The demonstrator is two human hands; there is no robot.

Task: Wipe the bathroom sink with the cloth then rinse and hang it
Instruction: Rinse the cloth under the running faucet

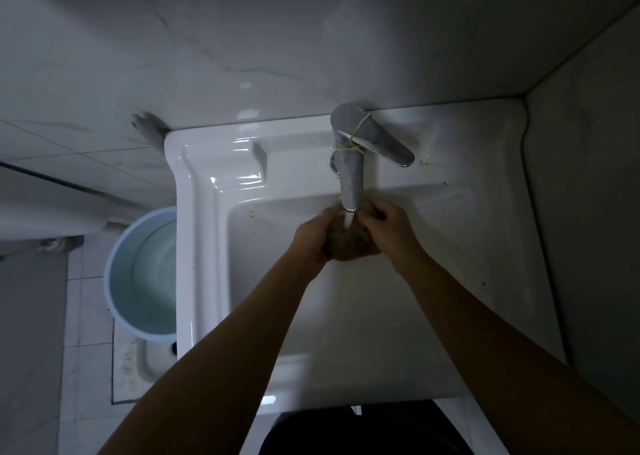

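Observation:
A white rectangular sink [207, 246] fills the middle of the view. Its chrome faucet [349, 174] has a yellow rubber band around it, and water runs from the spout. Under the stream I hold a bunched brown cloth [349, 243] over the basin. My left hand [311, 236] grips the cloth from the left. My right hand [388, 229] grips it from the right, fingers curled over its top. Most of the cloth is hidden between my hands.
A light blue bucket [117, 281] holding water stands on the tiled floor left of the sink. Marbled walls close in behind and on the right. The faucet handle [388, 143] points to the right. Small dark specks dot the sink's right rim.

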